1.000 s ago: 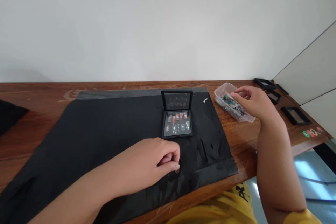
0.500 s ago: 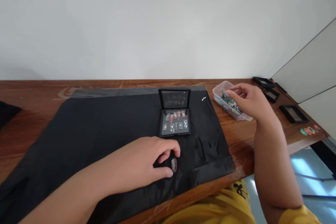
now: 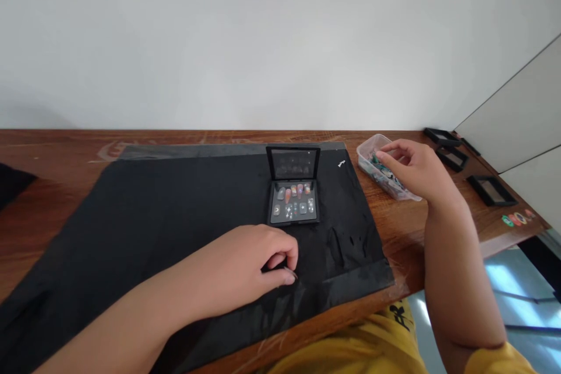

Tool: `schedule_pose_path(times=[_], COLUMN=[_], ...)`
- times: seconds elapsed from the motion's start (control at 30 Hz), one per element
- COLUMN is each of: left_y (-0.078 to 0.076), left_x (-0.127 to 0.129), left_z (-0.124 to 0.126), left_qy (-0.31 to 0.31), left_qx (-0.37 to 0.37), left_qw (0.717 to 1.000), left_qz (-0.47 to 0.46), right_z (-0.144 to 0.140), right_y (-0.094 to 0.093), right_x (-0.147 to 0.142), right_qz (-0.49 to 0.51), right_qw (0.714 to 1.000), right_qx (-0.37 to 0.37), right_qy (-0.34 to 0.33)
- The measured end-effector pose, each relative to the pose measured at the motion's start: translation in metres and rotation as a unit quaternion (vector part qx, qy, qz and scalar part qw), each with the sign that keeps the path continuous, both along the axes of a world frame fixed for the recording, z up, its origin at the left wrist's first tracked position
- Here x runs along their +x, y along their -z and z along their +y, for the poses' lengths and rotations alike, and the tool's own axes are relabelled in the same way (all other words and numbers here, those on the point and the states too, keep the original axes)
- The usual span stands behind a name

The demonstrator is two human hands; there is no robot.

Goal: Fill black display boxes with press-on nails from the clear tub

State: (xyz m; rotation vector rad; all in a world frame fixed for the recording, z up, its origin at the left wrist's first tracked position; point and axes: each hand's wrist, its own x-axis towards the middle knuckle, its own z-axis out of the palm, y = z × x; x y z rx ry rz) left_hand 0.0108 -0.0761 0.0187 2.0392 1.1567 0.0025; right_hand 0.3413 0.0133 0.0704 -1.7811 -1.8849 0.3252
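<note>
Now pinches the single nail edge-on in the left hand, open around it a moment ago; so gripped, near the open case. Hovers over the tub with the right hand; cannot tell whether holding anything.

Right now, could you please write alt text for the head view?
A person's left hand has a small piece at the thumb, near an open black case of decorated nails on a black mat; the right hand is over a clear tub.

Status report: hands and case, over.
Left hand at loose nail piece, grip unclear. Right hand at clear tub. Black case open, nails inside. No obstacle between left hand and case.
</note>
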Motion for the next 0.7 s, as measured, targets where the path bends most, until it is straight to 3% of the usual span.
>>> schedule_pose_path(times=[0.13, 0.27, 0.37, 0.5, 0.6, 0.7], left_y=[-0.001, -0.004, -0.004, -0.002, -0.001, 0.001], left_x=[0.002, 0.005, 0.006, 0.006, 0.006, 0.005], left_z=[0.001, 0.000, -0.002, -0.004, -0.002, 0.000], left_qy=[-0.018, -0.055, -0.094, -0.148, -0.191, -0.234], left_qx=[-0.001, 0.008, 0.021, 0.023, 0.022, 0.020], left_qw=[0.998, 0.991, 0.984, 0.964, 0.945, 0.929], left_qz=[-0.057, -0.118, -0.152, -0.221, -0.265, -0.286], right_z=[-0.003, -0.011, -0.021, -0.035, -0.041, -0.042], right_y=[0.003, 0.005, 0.010, 0.021, 0.031, 0.039], right_x=[-0.004, -0.019, -0.038, -0.066, -0.079, -0.081], right_qz=[0.008, 0.057, 0.103, 0.149, 0.171, 0.167], right_qw=[0.999, 0.984, 0.944, 0.867, 0.835, 0.843], right_qx=[0.019, 0.036, 0.076, 0.159, 0.170, 0.169], right_qy=[-0.029, -0.164, -0.304, -0.448, -0.494, -0.483])
